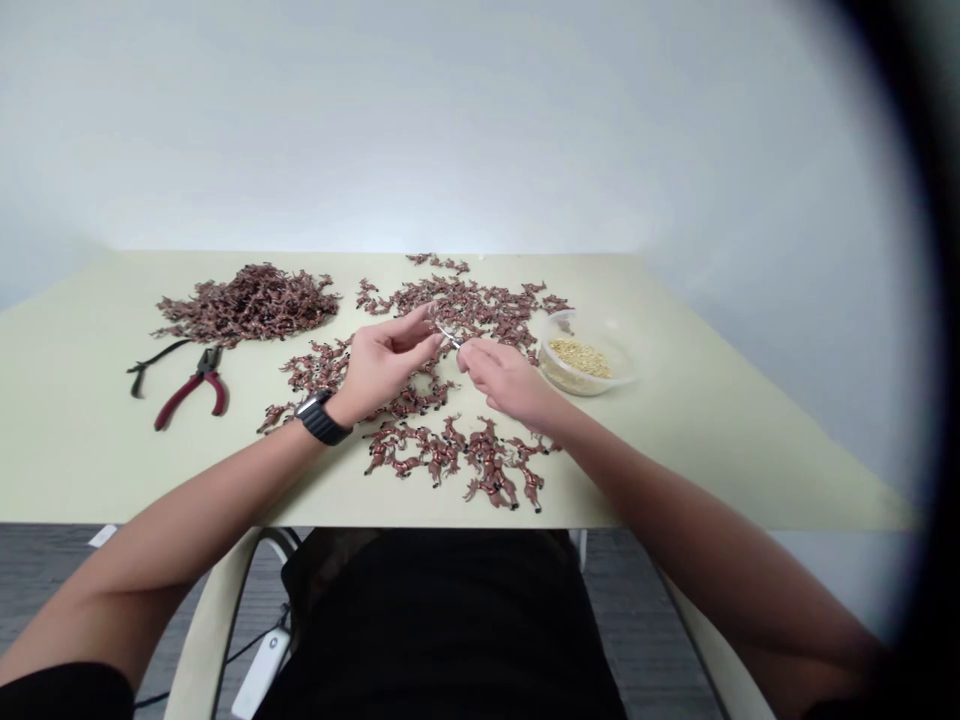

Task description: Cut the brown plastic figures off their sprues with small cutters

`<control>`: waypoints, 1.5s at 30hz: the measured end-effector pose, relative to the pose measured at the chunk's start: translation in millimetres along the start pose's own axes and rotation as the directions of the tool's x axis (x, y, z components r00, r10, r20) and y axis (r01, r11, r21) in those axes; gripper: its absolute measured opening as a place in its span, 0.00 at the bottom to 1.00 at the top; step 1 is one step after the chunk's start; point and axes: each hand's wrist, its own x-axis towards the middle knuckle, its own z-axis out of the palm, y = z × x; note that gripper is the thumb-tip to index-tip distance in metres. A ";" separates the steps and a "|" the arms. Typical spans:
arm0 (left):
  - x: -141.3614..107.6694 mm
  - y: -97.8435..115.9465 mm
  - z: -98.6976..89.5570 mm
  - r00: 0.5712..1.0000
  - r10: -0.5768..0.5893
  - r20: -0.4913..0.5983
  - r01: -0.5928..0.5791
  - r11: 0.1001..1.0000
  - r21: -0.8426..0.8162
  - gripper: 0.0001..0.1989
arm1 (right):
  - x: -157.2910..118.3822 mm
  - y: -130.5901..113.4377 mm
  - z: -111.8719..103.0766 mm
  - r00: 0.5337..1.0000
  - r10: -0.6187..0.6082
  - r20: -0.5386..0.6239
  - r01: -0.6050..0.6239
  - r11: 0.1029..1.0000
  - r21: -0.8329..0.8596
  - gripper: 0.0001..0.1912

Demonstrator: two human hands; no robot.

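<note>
Between my two hands is a thin silver metal piece (448, 336), too small to identify exactly. My right hand (504, 378) pinches its lower end. My left hand (384, 364) is raised with its fingertips beside the upper end, and I cannot tell whether they touch it. Small reddish-brown animal figures, apparently horses, lie in loose groups (450, 455) around and below both hands. More of these figures are spread (465, 305) beyond my fingers, and a dense heap of them (249, 305) sits further left.
Red-handled pliers (192, 396) and a black-handled tool (159, 362) lie on the pale table (90, 450) at left. A clear plastic tub (583, 353) holding pale grains stands right of my right hand. A black watch (322, 418) circles my left wrist.
</note>
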 end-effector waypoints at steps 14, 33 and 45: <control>1.8 6.0 0.4 0.989 -0.145 -0.018 0.142 0.980 -0.140 0.27 | 3.5 4.4 -15.1 0.991 -0.044 -0.125 0.030 0.994 -0.110 0.22; 1.2 3.9 4.6 0.905 -0.356 0.235 0.426 0.761 -0.489 0.27 | -0.6 6.1 -5.4 0.945 -0.313 -0.096 0.245 0.870 -0.428 0.16; 5.4 -8.0 -22.6 0.967 0.160 0.199 -0.220 0.920 0.326 0.22 | 5.3 1.4 -4.8 0.887 0.213 0.410 -0.394 0.811 0.432 0.23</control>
